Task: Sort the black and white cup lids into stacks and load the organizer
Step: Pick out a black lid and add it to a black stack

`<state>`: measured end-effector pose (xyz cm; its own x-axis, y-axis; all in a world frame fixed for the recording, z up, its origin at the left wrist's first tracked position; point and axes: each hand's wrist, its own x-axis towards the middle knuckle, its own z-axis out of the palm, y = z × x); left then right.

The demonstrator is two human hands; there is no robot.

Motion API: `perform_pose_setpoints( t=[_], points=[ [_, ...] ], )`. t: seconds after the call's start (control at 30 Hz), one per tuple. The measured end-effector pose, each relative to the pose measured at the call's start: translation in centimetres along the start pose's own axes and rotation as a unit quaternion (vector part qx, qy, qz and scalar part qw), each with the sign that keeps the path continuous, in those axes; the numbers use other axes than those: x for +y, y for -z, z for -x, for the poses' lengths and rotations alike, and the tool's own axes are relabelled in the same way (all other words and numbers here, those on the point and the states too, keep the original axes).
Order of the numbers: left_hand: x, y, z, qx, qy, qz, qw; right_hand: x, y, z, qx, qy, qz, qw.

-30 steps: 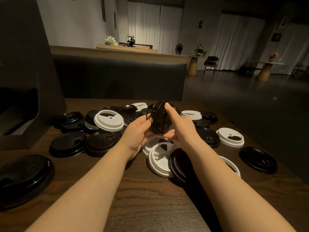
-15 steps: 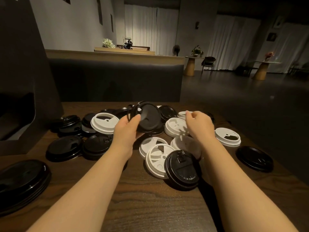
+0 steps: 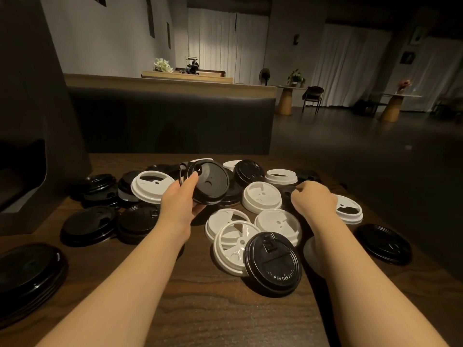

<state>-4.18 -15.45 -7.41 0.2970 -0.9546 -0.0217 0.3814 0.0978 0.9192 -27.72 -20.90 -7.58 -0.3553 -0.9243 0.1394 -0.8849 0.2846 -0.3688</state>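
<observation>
The left hand [image 3: 179, 204] still grips the tilted stack of black lids [image 3: 209, 182] above the counter [image 3: 200, 316], while the right hand [image 3: 314, 197], having let go of it, has dropped with curled fingers onto a black lid [image 3: 288, 194] in the pile.

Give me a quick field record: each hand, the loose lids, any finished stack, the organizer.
left hand: grips black lids raised above the pile
right hand: fingers curled, reaching onto a black lid in the pile
loose lids: black and white, mixed on the wooden table
stack: black lids at near left
organizer: far left, contents not visible
</observation>
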Motion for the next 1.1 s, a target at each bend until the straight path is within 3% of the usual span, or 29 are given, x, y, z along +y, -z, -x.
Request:
perform_pose_setpoints(
  t=[0.1, 0.23, 0.3, 0.67, 0.83, 1.1],
  points=[
    [0.0, 0.0, 0.1, -0.001, -0.010, 0.000, 1.000, 0.5, 0.0, -0.5, 0.040, -0.014, -0.035, 0.998],
    [0.0, -0.4, 0.6, -0.034, -0.015, -0.008, 0.999, 0.8, -0.8, -1.6, -0.085, 0.019, -0.008, 0.996],
    [-0.1, -0.5, 0.8, -0.047, -0.016, -0.023, 0.998, 0.9, -1.1, -1.8, -0.111, 0.023, 0.015, 0.993],
    [-0.1, -0.2, 0.9, -0.047, -0.022, -0.058, 0.997, -0.1, -1.1, -1.0, -0.037, 0.021, 0.013, 0.999],
    [-0.1, -0.3, 0.9, -0.050, -0.020, -0.052, 0.997, -0.1, -1.1, -1.0, -0.050, 0.020, 0.059, 0.997],
    [-0.2, -0.2, 1.0, -0.063, -0.023, -0.059, 0.996, -0.1, -1.4, -1.0, -0.099, 0.023, 0.016, 0.995]
  ],
)
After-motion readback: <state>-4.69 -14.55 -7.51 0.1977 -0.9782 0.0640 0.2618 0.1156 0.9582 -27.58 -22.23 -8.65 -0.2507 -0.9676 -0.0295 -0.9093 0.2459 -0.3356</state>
